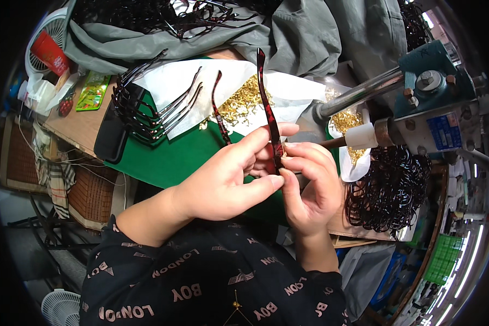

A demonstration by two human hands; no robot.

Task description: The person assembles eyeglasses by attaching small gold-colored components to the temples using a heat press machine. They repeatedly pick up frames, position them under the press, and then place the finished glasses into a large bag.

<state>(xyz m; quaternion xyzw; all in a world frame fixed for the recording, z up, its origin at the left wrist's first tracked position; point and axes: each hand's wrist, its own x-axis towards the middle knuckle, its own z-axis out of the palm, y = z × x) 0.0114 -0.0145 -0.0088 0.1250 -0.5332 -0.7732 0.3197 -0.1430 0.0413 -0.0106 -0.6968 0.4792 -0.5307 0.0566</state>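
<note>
Black printed shirt [223,277] fills 6 o'clock of the head view, closest to the camera. Left hand [228,176]: forearm enters from 8 o'clock, thumb straight towards 3 o'clock, fingers curled behind the work; its grip is closed around a dark red mottled spectacle frame [270,111]. Right hand [312,187]: forearm rises from 5 o'clock, wrist bent inward; its grip pinches the frame's near end between thumb and forefinger. Frame located just above centre, two slender temples pointing towards 12 o'clock; its front is largely hidden by the fingers.

Obstructions: a machine [432,92] at 2 o'clock extends a rod with a white sleeve [360,136] close to the right hand; contact cannot be determined. Beyond the hands, gold-coloured pieces [244,103] lie on white paper [185,73], over a green mat [157,160] on the bench [73,124]. Stacked frames [138,111] stand at 10 o'clock, beside a black flat object [110,138]; a heaped dark pile [388,190] sits at 4 o'clock. Grey cloth [307,38] occupies 12 o'clock.
</note>
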